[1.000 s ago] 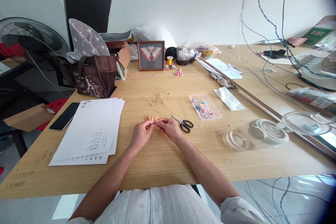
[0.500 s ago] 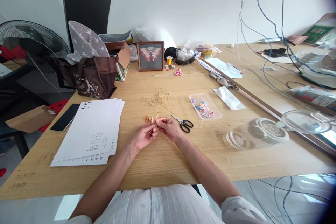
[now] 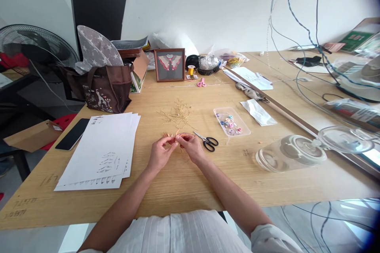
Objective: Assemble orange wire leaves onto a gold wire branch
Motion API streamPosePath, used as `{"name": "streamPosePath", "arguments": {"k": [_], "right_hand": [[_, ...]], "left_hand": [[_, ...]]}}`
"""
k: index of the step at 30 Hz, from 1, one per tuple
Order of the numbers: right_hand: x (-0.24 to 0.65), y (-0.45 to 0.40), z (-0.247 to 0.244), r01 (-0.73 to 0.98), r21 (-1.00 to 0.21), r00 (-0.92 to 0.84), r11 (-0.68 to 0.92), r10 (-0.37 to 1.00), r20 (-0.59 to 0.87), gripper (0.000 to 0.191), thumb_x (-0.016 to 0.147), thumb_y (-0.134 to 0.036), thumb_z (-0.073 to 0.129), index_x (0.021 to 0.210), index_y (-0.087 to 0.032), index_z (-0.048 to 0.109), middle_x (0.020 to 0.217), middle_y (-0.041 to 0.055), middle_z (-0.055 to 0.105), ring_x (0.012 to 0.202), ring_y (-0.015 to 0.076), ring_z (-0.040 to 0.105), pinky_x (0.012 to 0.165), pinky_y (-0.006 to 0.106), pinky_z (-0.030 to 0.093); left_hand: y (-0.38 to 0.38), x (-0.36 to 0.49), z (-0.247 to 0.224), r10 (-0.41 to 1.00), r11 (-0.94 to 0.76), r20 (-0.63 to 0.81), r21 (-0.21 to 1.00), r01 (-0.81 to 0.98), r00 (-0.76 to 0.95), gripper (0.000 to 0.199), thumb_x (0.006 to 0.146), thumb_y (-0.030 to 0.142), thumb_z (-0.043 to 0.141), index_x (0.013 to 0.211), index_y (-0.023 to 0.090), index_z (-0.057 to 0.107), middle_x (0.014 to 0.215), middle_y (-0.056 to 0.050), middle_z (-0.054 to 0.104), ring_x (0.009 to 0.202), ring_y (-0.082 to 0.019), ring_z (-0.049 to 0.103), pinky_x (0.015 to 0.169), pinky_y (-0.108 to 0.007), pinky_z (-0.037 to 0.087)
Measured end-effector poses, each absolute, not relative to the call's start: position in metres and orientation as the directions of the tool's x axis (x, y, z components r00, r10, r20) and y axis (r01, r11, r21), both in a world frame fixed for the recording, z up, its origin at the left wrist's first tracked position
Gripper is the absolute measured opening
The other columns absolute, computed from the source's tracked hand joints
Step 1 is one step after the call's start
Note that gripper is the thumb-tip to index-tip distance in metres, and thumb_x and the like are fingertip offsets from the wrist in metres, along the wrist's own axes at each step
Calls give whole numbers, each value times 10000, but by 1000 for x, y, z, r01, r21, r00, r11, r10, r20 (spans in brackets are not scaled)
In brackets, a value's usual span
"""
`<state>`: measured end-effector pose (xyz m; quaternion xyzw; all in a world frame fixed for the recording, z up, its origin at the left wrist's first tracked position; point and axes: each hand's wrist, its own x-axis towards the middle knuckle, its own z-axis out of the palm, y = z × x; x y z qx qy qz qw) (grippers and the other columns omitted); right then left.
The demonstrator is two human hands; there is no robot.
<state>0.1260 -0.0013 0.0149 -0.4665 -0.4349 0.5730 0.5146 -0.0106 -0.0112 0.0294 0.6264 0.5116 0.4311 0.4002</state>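
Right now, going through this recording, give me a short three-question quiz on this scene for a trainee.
1. Which is nearer the black-handled scissors: the left hand or the right hand?
2. True or false: the small pink scissors lie inside the clear plastic tray.
3. What lies in a tangle on the table just beyond the hands?

Key:
1. The right hand.
2. False: they lie on the table, apart from the tray.
3. Fine gold wire.
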Motion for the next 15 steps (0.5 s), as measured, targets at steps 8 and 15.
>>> {"name": "streamPosePath", "arguments": {"k": [8,15], "right_hand": [[123,-3,21,-96,-995,11,32,999,31,276,640,-432,663,657,-161,614,607,11,570,549,119,505,510,230,389],[124,-4,20,-106,-988,-65,108,991,115,247,698,-412,633,699,-165,614,622,9,577,517,117,525,485,231,426]], "left_hand": [[-9,-8,23,965,194,-153,963,-185,213,175,686,291,675,739,125,666,651,-16,619,623,-104,539,634,-218,403],[-8,-9,25,803,564,-337,694,-447,491,185,632,274,731,738,140,661,638,-11,581,609,-98,524,562,-213,366]]}}
